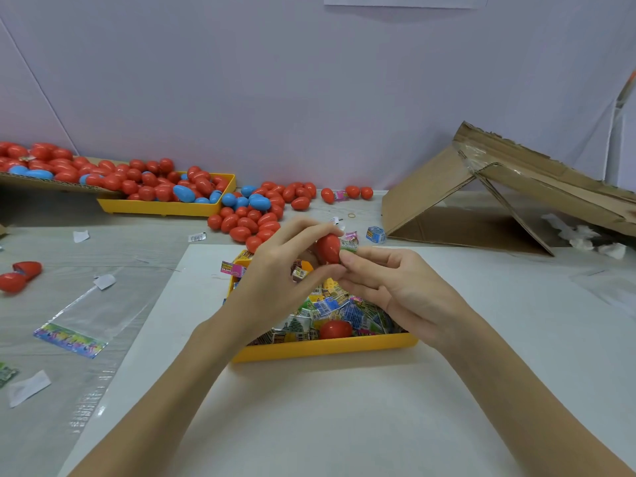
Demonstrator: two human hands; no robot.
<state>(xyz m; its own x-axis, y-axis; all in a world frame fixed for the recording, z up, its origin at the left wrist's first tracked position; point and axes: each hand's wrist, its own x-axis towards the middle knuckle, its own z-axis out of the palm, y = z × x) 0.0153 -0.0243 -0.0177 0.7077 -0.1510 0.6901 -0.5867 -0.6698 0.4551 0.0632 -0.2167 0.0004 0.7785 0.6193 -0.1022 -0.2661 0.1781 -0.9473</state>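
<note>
One egg (pixel 328 248) (red) in left hand (pixel 275 280); right hand (pixel 395 287) pinches packet (pixel 349 245).

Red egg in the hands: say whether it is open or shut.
Open. The left hand holds a red egg half, and the right hand pinches a green packet at its open end.

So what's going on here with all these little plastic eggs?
A person seems to be filling plastic eggs by hand. The left hand holds a red egg shell while the right hand pinches a small green packet at its open end, above a yellow tray full of colourful packets. Closed red and blue eggs are heaped at the back of the table, some in a second yellow tray.
</note>
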